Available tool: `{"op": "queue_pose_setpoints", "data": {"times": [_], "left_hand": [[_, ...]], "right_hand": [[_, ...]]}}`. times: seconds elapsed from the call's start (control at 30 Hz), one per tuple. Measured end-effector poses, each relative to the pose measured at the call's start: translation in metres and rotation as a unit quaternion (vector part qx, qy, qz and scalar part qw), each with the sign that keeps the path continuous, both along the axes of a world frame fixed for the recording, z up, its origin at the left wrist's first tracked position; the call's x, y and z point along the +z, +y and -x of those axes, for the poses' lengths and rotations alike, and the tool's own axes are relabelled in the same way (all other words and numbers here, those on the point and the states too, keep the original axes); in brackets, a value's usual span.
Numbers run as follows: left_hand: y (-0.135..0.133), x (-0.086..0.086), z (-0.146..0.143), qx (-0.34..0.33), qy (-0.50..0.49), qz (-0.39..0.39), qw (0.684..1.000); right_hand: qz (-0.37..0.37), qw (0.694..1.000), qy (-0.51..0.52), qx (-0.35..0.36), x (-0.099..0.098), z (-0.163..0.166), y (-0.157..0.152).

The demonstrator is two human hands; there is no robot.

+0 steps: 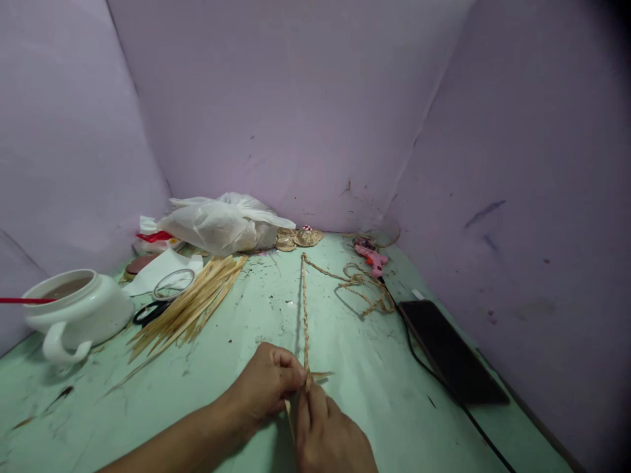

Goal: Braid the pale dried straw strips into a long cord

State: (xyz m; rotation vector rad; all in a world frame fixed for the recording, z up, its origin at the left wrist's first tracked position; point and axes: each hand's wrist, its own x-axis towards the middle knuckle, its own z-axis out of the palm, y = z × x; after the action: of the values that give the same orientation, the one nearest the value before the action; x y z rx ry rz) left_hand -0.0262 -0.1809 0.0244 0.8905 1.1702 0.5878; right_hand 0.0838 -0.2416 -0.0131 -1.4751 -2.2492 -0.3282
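Note:
A thin braid of tan plant fibre runs straight away from me over the green table, bends at its far end and trails right into a loose tangle. My left hand pinches the near end of the braid between thumb and fingers. Right beside it, my right hand is closed on the same end, its fingers meeting the left fingertips. A short loose strip sticks out to the right of the fingers, and another strand hangs down between the hands. The fingers partly hide the working end.
To the left lie a bundle of dry fibre strips, black-handled scissors, a tape roll and a white pot. Behind are a plastic bag and woven pieces. A pink glue gun, cable and dark tablet occupy the right.

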Motion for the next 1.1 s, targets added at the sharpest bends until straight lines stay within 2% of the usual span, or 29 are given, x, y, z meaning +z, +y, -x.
{"op": "queue_pose_setpoints", "data": {"times": [0.1, 0.2, 0.3, 0.47, 0.57, 0.73, 0.8, 0.87, 0.93, 1.1], "left_hand": [[-0.001, 0.0, 0.0, 0.013, -0.014, 0.012, 1.0], [-0.001, 0.0, -0.001, 0.015, -0.023, 0.014, 1.0], [-0.002, -0.003, -0.002, 0.013, -0.019, 0.005, 1.0], [-0.004, -0.011, -0.003, 0.011, 0.007, -0.035, 0.999], [-0.005, -0.012, -0.003, 0.01, 0.005, -0.049, 0.999], [-0.005, -0.006, -0.004, 0.01, 0.026, -0.043, 0.999], [-0.005, -0.004, -0.004, 0.01, 0.031, -0.037, 0.999], [-0.005, -0.004, -0.003, 0.009, 0.029, -0.041, 0.999], [-0.006, -0.004, -0.003, 0.009, 0.025, -0.046, 0.999], [-0.007, 0.0, -0.004, 0.02, 0.023, -0.029, 0.999]], "right_hand": [[0.032, 0.999, 0.017, -0.001, 0.002, -0.003, 0.001], [0.113, 0.991, 0.064, 0.022, 0.014, -0.014, 0.006], [0.206, 0.96, 0.181, 0.056, 0.026, -0.023, 0.008], [0.252, 0.893, 0.364, 0.076, 0.029, -0.027, 0.002], [0.313, 0.856, 0.409, 0.039, 0.03, -0.033, 0.006], [0.387, 0.803, 0.446, -0.074, 0.039, -0.046, 0.031], [0.397, 0.797, 0.449, -0.076, 0.04, -0.043, 0.038], [0.391, 0.806, 0.44, -0.062, 0.038, -0.037, 0.039], [0.386, 0.813, 0.433, -0.062, 0.034, -0.031, 0.037], [0.373, 0.801, 0.463, -0.066, 0.032, -0.022, 0.024]]}}
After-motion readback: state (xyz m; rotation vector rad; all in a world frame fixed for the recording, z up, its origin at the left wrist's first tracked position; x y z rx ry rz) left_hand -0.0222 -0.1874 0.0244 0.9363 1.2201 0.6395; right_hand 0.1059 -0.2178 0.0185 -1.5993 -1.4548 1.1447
